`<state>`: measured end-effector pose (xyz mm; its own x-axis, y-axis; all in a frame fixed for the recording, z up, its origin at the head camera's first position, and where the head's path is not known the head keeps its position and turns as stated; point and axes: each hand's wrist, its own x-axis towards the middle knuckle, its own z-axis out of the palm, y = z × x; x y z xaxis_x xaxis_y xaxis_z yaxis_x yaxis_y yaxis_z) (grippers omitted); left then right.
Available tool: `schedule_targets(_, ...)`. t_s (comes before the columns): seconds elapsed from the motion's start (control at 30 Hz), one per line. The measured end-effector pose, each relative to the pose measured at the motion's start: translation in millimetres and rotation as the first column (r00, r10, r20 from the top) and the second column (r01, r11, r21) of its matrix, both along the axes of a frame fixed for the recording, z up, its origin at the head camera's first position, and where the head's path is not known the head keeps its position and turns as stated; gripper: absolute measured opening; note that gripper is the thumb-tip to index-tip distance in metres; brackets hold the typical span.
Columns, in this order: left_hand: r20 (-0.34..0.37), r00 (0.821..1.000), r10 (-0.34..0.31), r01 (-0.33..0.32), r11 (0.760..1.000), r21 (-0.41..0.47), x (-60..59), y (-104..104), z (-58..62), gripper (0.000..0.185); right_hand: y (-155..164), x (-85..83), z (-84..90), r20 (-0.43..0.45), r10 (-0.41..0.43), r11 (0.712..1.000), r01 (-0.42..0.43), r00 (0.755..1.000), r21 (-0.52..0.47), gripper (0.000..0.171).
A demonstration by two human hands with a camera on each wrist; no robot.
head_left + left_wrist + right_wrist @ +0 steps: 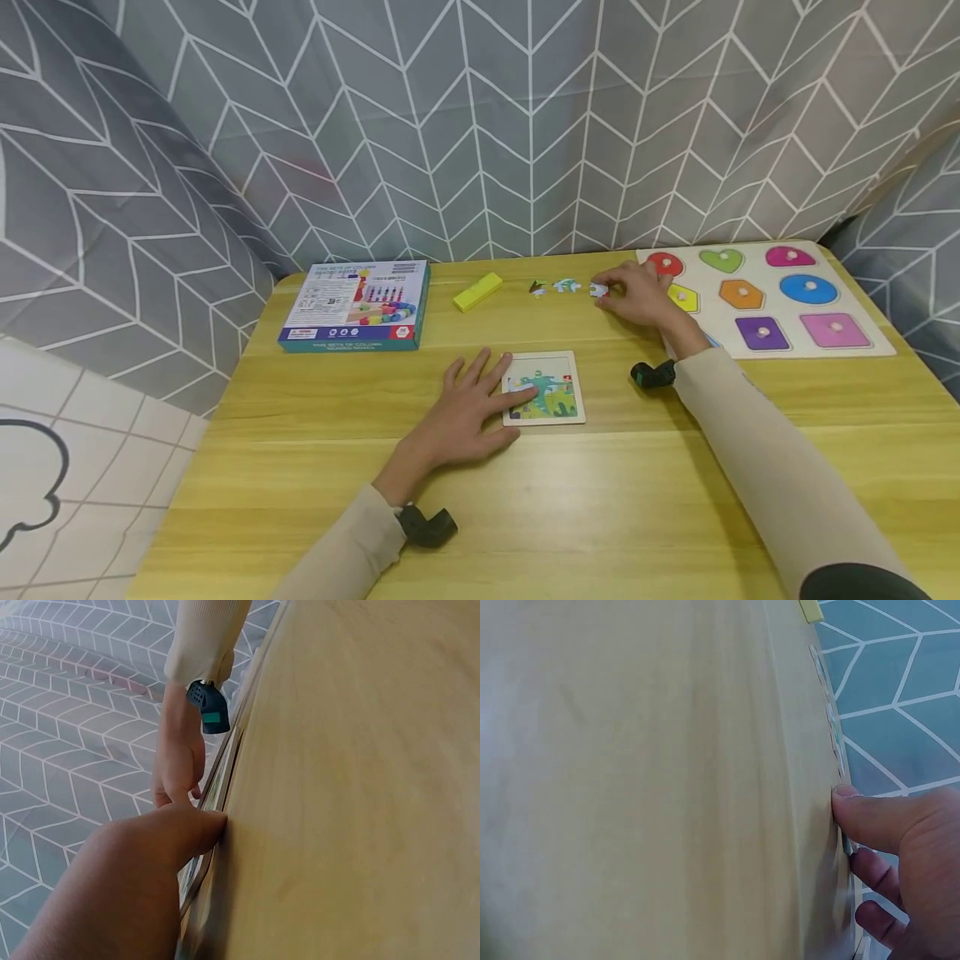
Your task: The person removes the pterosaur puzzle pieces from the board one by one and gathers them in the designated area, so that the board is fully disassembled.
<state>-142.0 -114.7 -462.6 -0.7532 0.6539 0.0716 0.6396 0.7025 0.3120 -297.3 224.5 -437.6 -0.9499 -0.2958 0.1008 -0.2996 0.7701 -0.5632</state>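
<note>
Fingers [875, 871] of the right hand [636, 293] pinch a puzzle piece [597, 290] near the far desk edge [517, 265]; a slip could scatter neighbouring pieces [567, 286]. The left hand [468, 417], spread, touches the puzzle board [546, 363]; slack pressure might let it slide.

The head view looks from above, forward and down, across the table [585, 517] to the patterned curtain [480, 125]; it is the widest and the farthest. The left wrist view is low and very near to the left hand [468, 412], turned sideways, with the table at right. It shares the right hand [637, 292] with both other views. The right wrist view, also close and sideways, has the table at left and shares the yellow block [477, 292] with the head view.
</note>
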Motion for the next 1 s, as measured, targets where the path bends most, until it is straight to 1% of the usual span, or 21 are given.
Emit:
schedule_targets(0.2,-0.01,1.0,-0.003,0.003,1.0,-0.005,-0.6,-0.3,-1.3,0.054,-0.9,-1.5,-0.2,0.025,-0.029,0.999,0.03,0.999,-0.023,0.038)
schedule_targets(0.47,-0.01,1.0,-0.001,0.001,1.0,-0.014,-0.6,-0.7,-1.6,0.054,-3.6,-1.7,-3.3,0.03,-0.072,0.997,0.073,0.997,-0.032,0.041)
schedule_targets(0.87,-0.005,1.0,0.001,-0.001,1.0,-0.022,0.0,-0.7,-0.9,0.054,-6.1,1.8,-1.5,0.016,-0.084,0.996,0.085,0.996,-0.042,0.04)
schedule_targets(1.0,-0.001,1.0,0.0,0.0,1.0,-0.018,0.0,-0.6,-0.9,0.054,-5.5,2.3,-2.3,0.012,-0.084,0.993,0.084,0.996,-0.084,0.04)
